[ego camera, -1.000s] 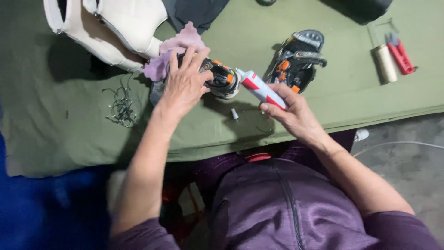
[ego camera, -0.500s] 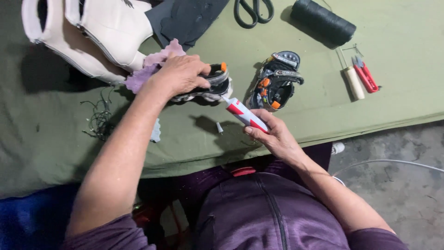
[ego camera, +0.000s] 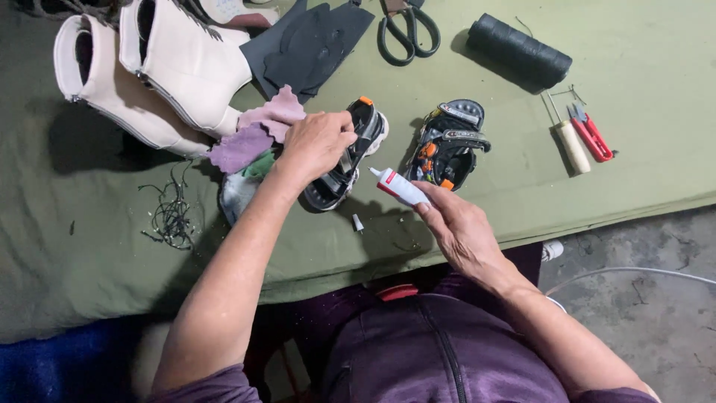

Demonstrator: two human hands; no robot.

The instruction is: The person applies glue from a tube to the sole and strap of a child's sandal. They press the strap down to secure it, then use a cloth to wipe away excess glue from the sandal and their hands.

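Small sandal held down, glue tube poised beside it

At frame centre the left hand (ego camera: 317, 143) gripped a small black sandal (ego camera: 350, 160) with orange trim and pale sole edge, tilted on the green cloth (ego camera: 112, 246); just right, the right hand (ego camera: 459, 227) pinched a white-and-red glue tube (ego camera: 399, 186), nozzle toward the sandal

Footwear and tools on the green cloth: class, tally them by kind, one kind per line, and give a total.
Sandals: 2, one under the left hand, one beside it
White boots: 2
Glue tubes: 1, in the right hand
Scissors: 1
Thread spools: 1
Red snips: 1
Total: 8
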